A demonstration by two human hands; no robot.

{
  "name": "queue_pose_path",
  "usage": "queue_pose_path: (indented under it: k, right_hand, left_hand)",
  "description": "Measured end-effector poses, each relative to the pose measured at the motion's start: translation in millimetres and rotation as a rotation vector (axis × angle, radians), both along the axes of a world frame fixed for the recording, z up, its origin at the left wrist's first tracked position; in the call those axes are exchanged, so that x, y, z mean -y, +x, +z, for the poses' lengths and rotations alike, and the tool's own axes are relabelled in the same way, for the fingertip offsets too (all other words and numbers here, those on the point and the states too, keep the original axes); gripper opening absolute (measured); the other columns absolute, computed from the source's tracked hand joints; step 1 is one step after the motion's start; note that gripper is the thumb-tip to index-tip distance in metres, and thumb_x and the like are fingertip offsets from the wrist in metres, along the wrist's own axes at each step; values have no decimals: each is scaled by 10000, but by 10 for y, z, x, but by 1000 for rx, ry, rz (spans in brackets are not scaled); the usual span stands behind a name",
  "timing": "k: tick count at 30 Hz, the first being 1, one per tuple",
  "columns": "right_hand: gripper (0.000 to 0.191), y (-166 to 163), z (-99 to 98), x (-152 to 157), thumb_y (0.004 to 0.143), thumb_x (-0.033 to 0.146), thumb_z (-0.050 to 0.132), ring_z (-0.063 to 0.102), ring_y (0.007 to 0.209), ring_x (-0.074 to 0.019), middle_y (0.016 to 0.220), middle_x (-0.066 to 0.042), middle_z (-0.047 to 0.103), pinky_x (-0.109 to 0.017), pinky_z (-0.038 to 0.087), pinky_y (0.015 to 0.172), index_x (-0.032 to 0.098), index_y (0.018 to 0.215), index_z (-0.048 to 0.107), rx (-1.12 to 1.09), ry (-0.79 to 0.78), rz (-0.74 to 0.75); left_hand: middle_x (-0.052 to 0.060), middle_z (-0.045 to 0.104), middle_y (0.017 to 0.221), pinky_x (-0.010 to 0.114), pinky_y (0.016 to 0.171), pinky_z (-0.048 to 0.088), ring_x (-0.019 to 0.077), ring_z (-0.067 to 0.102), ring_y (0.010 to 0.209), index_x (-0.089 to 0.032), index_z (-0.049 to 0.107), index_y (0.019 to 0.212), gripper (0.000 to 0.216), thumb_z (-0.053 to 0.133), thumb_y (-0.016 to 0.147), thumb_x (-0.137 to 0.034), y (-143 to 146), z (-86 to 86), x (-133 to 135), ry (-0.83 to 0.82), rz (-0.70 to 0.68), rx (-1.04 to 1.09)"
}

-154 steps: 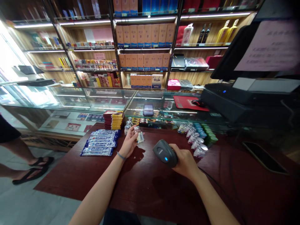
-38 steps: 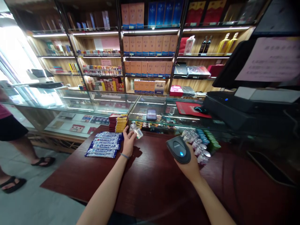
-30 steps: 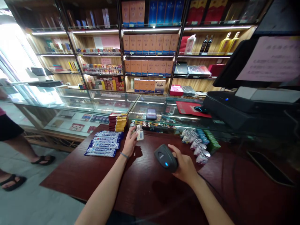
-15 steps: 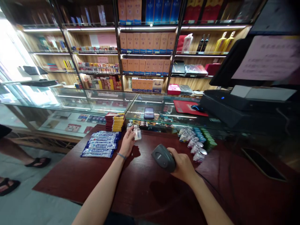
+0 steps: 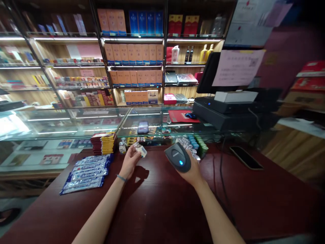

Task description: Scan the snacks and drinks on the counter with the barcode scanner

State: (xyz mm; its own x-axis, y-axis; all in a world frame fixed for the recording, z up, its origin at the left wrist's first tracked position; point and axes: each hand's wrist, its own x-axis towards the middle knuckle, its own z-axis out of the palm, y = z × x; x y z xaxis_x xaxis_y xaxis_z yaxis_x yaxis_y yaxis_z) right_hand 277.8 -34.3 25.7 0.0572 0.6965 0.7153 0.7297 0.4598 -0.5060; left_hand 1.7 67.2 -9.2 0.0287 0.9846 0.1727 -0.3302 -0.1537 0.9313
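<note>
Between the fingers of my left hand [image 5: 129, 162] is a small clear jar [image 5: 140, 150] with a pale label, tilted above the dark red wooden counter [image 5: 152, 203]. My right hand [image 5: 191, 171] is wrapped round a grey barcode scanner [image 5: 178, 157], whose blue light is lit and whose head faces the jar. Two similar little jars [image 5: 122, 146] stand just left of the held one. Behind the scanner, partly hidden by it, are rows of small silver-lidded jars [image 5: 196, 157], with blue and green ones [image 5: 203, 149] beside them.
Blue-and-white packets [image 5: 86, 173] lie at the left, below a stack of red and yellow packets [image 5: 103, 143]. A phone [image 5: 246, 157] rests at the right. Behind are a glass display case [image 5: 142, 115], a red mat [image 5: 177, 116] with a mouse, and a monitor [image 5: 209, 73]. The scanner cable trails across the counter.
My view has turned right. My left hand has lifted and tilted the jar. The scanner has risen and moved closer to the small jars at the right, and its blue light has come on.
</note>
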Motion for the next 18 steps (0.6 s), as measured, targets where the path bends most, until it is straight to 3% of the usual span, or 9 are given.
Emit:
queue_pose_path:
  k: [4,9,14,18]
  right_hand:
    - [565,186,1,-20,736,334,759,774,823,-288,958,-100,781,-364,629,717,211,1261,588,-184,56,-58]
    - [324,486,-29,-66,740,380,793,767,840,-302,977,-144,785,-432,629,769,210,978,655,-351,94,-97]
    - [288,692,150,-78,727,402,794,755,802,-316,858,-162,772,-469,632,758,194,885,673,-519,95,-135]
    - [268,820,260,-85,710,384,791,754,762,-313,762,-139,748,-443,633,724,191,835,653,-578,113,-139]
  left_hand:
    - [103,680,1216,380,867,588,215,703,1011,-228,546,1209,645,881,691,-416,433,9,-55,25,-28,-13]
    - [90,653,1165,376,859,581,203,703,971,-220,487,1179,671,874,643,-335,1101,-46,-118,90,-32,-121]
    - [63,638,1075,340,827,555,190,682,915,-203,512,1107,571,830,634,-233,1687,-67,-82,169,-54,-300]
    - [54,630,1037,330,827,531,185,663,896,-187,535,1091,530,813,640,-167,1987,-143,-98,202,-52,-369]
